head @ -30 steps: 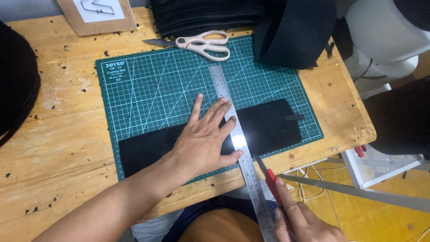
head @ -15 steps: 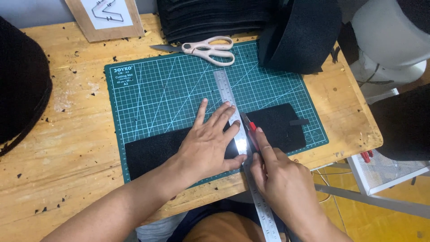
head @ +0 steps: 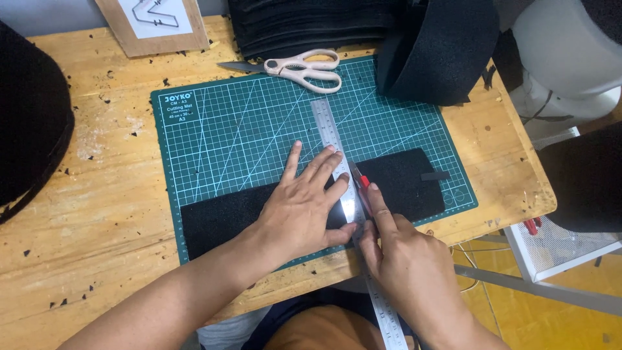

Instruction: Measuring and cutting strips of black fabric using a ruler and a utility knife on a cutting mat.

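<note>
A black foam strip is being cut along a steel ruler.

The ruler is pinned flat by the spread left hand; a red cutter is gripped in the closed right hand, blade against the ruler's edge. Steady pressure and a straight pull seem needed. The matte, dark strip lies across the green cutting mat.

- Left hand lies flat, pressing long steel ruler onto black felt strip.
- Right hand grips red-handled knife beside the ruler's edge, on green gridded cutting mat.
</note>
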